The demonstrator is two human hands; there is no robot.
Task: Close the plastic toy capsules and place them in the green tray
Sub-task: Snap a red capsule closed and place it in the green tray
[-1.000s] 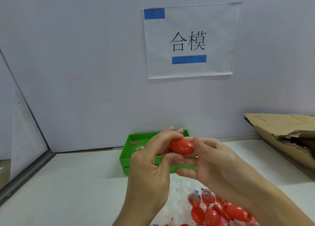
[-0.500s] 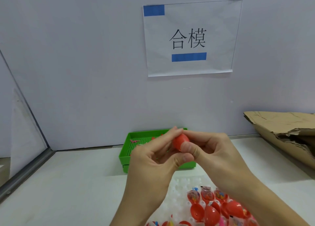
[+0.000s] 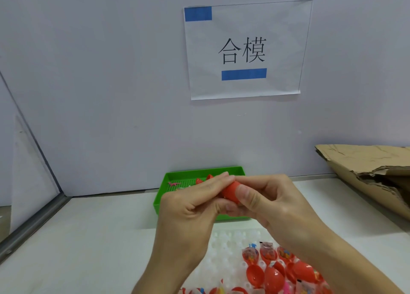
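Observation:
A red plastic capsule (image 3: 231,193) is held between both hands in front of the green tray (image 3: 163,196). My left hand (image 3: 190,209) pinches its left end with fingers and thumb. My right hand (image 3: 273,202) grips its right end, thumb pressed on top. Most of the capsule is hidden by fingers. Inside the tray lie red capsules (image 3: 203,179) and a small pink toy (image 3: 174,184). Several open red capsule halves (image 3: 273,276) with packed toys sit on a white holder (image 3: 228,247) near the bottom edge.
The green tray stands against the white back wall under a paper sign (image 3: 244,49). A torn cardboard box (image 3: 372,176) lies at the right. A side panel with a metal rail (image 3: 33,225) bounds the white table at the left.
The hands have closed in tighter on the red capsule, which now shows far less than a second ago. The view has tilted slightly, so the tray sits a little higher.

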